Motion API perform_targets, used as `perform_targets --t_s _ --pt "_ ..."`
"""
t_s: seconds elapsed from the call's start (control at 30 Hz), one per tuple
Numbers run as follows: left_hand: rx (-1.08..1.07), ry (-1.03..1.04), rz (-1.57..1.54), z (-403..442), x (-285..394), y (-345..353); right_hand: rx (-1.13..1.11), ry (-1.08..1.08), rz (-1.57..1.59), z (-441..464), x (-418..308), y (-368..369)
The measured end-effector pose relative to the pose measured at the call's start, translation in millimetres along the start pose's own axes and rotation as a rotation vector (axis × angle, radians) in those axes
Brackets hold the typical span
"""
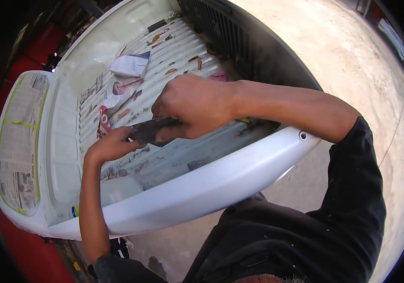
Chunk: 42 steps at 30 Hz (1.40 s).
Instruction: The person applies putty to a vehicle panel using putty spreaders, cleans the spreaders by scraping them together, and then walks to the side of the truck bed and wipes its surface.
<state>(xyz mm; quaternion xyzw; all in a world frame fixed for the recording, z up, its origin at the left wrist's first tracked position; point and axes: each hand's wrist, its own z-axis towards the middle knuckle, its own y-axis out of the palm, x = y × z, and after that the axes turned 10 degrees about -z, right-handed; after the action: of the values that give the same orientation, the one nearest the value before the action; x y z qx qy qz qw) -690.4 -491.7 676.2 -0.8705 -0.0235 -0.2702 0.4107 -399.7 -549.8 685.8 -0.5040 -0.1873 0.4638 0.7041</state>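
Above the bed of a white pickup truck, my left hand (110, 145) and my right hand (196, 104) meet at a small dark flat piece (149, 131), which looks like a strip of sandpaper. My left thumb and fingers pinch its left end. The fingers of my right hand curl round its right end, knuckles up, covering part of it. Just below my hands runs the smooth pale side panel (202, 181) of the truck bed, with my right forearm crossing over it near a small round hole (302, 136).
Crumpled newspaper (130, 65), dry leaves and scraps lie on the ribbed bed floor (164, 61). Newspaper edged with yellow-green tape covers the cab window (20, 141). A black tailgate (251, 45) stands at the right, beside concrete ground (352, 56).
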Motion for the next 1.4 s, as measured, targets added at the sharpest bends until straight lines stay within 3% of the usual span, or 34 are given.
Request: perform_targets --t_s 0.37,0.7,0.93,1.13,1.3,1.4 --pt "0.013 -0.043 -0.051 2 1 5 -0.055 0.054 -0.053 -1 -6 -12" --pt "-0.077 -0.082 -0.076 10 0 16 0.028 0.057 -0.069 -1 -2 -6" --pt "-0.03 -0.211 0.075 1 22 19 0.094 0.064 -0.081 -1 1 -3" --pt "-0.089 -0.016 0.005 4 18 20 0.033 0.124 -0.098 2 6 -14" --pt "-0.063 -0.02 0.095 3 21 27 0.148 0.057 -0.104 10 22 -7" --pt "0.001 -0.016 0.139 -8 34 28 0.109 0.059 0.012 9 17 -15"
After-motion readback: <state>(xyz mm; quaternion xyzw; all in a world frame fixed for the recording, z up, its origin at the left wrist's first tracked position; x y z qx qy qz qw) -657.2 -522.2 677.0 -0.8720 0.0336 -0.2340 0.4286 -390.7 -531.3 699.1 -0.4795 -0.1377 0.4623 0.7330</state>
